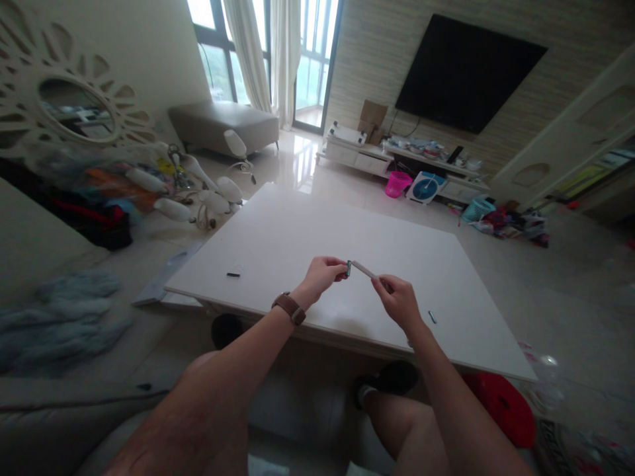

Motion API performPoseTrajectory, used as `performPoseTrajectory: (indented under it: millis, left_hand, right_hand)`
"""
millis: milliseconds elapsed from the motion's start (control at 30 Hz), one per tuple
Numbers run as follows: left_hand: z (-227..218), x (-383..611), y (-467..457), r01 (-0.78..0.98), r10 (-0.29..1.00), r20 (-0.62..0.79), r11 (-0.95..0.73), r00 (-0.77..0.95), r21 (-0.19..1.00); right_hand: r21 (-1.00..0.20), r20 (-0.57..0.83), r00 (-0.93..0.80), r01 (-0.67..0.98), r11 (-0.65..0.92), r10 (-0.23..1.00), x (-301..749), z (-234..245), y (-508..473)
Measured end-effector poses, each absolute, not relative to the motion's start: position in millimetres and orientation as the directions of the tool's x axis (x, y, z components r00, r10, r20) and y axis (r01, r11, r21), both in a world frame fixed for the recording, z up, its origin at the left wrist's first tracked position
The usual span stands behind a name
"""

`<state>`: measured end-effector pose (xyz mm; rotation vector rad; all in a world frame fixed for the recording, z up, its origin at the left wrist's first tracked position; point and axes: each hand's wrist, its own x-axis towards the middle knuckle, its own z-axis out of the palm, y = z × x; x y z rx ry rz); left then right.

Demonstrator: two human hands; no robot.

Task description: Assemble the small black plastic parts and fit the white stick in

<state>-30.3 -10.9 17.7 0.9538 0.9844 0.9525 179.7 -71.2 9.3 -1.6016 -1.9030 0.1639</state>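
Observation:
Above the near part of a white table (pixel 278 238), both hands meet. My left hand (pixel 322 274), with a brown watch strap on the wrist, pinches a small dark piece (pixel 348 268) at its fingertips. My right hand (pixel 397 301) is closed on a thin pale stick (pixel 364 270) whose tip points at that dark piece and nearly touches it. On the table lie a small black part (pixel 233 274) to the left and a small teal part (pixel 432 317) by my right wrist.
A red stool (pixel 501 403) stands under the table's right corner. Left of the table lie a white lamp fixture (pixel 198 192), bags and a blue cloth (pixel 59 317). Beyond are a grey bench (pixel 223 122), a pink basket (pixel 397 183), a TV stand and a wall television (pixel 466 73).

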Motion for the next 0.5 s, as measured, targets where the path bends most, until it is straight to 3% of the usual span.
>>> performPoseTrajectory:
  millis: [500]
  left_hand:
    - [18.6,-29.9,-11.2,-0.187,0.936,-0.230,0.285,0.268,0.940]
  right_hand:
    - [-0.520,0.334,-0.128,0.801,0.296,0.934,179.1,10.4,-69.7]
